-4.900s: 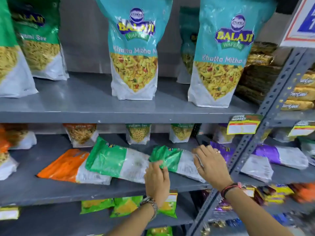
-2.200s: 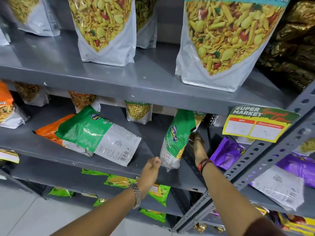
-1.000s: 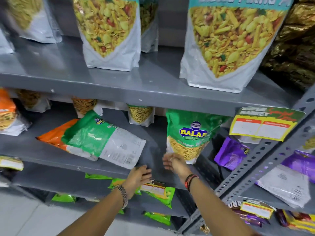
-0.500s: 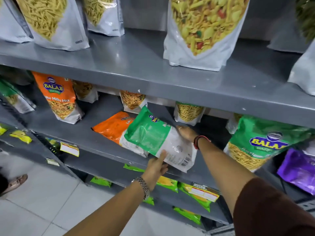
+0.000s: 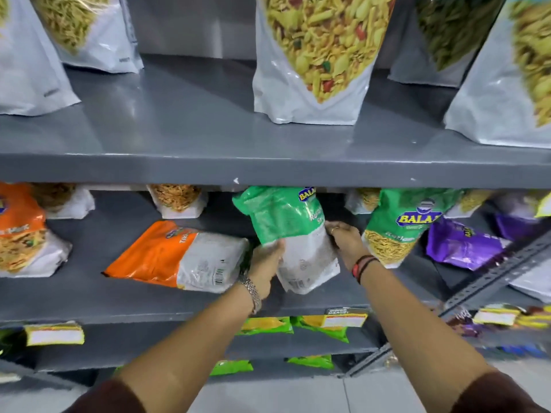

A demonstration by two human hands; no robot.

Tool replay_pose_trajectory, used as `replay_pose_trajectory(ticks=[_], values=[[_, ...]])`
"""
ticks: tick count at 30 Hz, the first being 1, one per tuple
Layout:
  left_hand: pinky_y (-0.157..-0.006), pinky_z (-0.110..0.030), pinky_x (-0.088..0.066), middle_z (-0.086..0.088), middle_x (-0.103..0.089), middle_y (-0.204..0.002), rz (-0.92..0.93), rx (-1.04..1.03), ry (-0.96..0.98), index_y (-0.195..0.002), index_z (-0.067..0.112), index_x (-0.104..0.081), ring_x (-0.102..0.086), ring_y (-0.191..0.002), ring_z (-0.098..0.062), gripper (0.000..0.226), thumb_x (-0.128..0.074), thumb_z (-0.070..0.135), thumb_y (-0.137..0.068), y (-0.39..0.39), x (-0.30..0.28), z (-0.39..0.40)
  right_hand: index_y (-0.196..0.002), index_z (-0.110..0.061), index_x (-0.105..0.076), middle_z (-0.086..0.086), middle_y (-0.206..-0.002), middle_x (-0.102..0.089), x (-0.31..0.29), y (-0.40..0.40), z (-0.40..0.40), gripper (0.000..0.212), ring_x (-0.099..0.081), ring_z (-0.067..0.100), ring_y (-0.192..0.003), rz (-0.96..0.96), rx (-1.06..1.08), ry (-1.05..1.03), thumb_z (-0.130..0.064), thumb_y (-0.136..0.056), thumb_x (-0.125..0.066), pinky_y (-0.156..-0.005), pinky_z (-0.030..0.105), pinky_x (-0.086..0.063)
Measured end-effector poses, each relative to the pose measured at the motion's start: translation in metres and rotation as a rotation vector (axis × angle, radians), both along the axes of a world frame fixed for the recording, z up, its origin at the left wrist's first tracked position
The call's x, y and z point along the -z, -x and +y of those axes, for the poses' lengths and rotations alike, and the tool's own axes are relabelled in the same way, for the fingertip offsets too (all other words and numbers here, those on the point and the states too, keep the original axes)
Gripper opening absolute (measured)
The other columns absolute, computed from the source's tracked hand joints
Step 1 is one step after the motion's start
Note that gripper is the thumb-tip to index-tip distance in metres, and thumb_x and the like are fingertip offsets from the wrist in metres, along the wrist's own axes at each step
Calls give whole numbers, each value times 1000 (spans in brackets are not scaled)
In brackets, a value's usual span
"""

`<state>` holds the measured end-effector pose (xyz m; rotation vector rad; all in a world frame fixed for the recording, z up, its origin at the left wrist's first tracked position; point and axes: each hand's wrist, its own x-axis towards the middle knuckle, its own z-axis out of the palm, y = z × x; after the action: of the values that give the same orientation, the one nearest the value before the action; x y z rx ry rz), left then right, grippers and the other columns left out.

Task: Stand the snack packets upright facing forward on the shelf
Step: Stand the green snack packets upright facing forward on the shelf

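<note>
A green-and-white snack packet (image 5: 286, 231) is held off the middle shelf (image 5: 89, 296), tilted, its back side toward me. My left hand (image 5: 267, 265) grips its left edge and my right hand (image 5: 347, 242) grips its right edge. To the right, another green packet (image 5: 399, 225) stands upright with its logo facing forward. To the left, an orange-and-white packet (image 5: 179, 256) lies flat on the shelf, barcode side up. An orange packet (image 5: 21, 231) stands upright at the far left.
Small packets (image 5: 179, 201) stand along the back of the middle shelf. Purple packets (image 5: 459, 245) lie at the right beyond a slanted steel upright (image 5: 501, 272). Large white pouches (image 5: 310, 58) stand on the upper shelf. Green and yellow packets (image 5: 268, 324) lie on lower shelves.
The first green packet now stands upright at the right. Both hands have taken the second green packet off the orange one and lifted it to a tilted, nearly upright pose.
</note>
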<state>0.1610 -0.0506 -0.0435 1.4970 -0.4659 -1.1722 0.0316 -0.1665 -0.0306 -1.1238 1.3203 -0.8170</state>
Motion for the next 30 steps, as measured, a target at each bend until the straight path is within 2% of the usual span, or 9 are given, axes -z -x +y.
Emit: replay_pose_trajectory(ticks=[7, 10, 12, 14, 17, 19, 22, 26, 30], values=[[-77, -30, -48, -11, -66, -91, -186, 110, 124, -90, 4, -63, -60, -86, -22, 18, -55, 20, -91, -22, -20, -30, -67, -19, -60, 6, -70, -56, 1, 10, 5, 27, -46, 14, -68, -90, 79, 81, -5, -88, -54, -60, 24, -38], [-79, -27, -46, -10, -61, -102, -318, 111, 24, -99, 9, -55, -61, -90, -18, 18, -55, 25, -90, -22, -14, -30, -65, -19, -56, -2, -57, -59, 13, 8, 8, 35, -50, 8, -56, -9, 75, 90, 5, -88, -47, -46, 11, -40], [-84, -20, -47, -8, -56, -117, -395, 119, -60, -113, 7, -50, -65, -97, -8, 37, -53, 36, -90, -22, -9, -25, -69, -21, -60, 2, -69, -62, 20, 7, 10, 30, -54, 16, -70, -16, 90, 61, -4, -91, -47, -58, 18, -47], [-102, -30, -42, -10, -49, -139, -376, 76, -99, -132, 4, -41, -53, -124, -20, 61, -49, 46, -89, -19, -8, -19, -75, -20, -63, 8, -85, -66, 23, 5, 8, 26, -58, 22, -82, -21, 74, 17, -23, -94, -46, -72, 30, -51], [-104, -34, -36, -14, -40, -147, -360, 49, -242, -140, 4, -33, -41, -133, -27, 69, -42, 51, -90, -8, -7, -12, -89, -16, -65, 16, -113, -68, 17, 1, 7, 40, -61, 30, -105, 26, 23, -42, -47, -93, -39, -100, 45, -46], [-113, -37, -31, -6, -31, -153, -156, 130, -262, -147, 7, -20, -33, -139, -24, 83, -41, 59, -86, 5, -4, -7, -98, -9, -61, 17, -113, -65, 11, 0, 9, 52, -60, 31, -106, 53, 51, -52, -51, -93, -33, -102, 45, -45], [-113, -38, -28, 4, -24, -155, 54, 247, -221, -151, 18, -10, -29, -142, -19, 94, -38, 70, -78, 15, -2, -8, -91, -7, -59, 14, -102, -65, 11, 4, 14, 63, -61, 29, -97, 107, 59, -37, -61, -89, -27, -99, 43, -46], [-110, -40, -36, 2, -51, -142, -28, 97, -224, -135, 23, -44, -52, -126, -20, 113, -38, 86, -42, -7, 70, -57, -83, 1, -63, 24, -86, -71, 16, 22, 31, 78, -68, 37, -78, 174, 49, -4, -68, -84, -26, -82, 49, -57], [-101, -34, -45, -2, -64, -108, 104, 79, -133, -114, 12, -63, -60, -104, -19, 61, -29, 57, -91, 2, -1, -45, -73, -3, -57, 13, -63, -64, 17, 20, 57, 53, -66, 13, -45, 69, -58, -95, -46, -94, -35, -48, 27, -58]])
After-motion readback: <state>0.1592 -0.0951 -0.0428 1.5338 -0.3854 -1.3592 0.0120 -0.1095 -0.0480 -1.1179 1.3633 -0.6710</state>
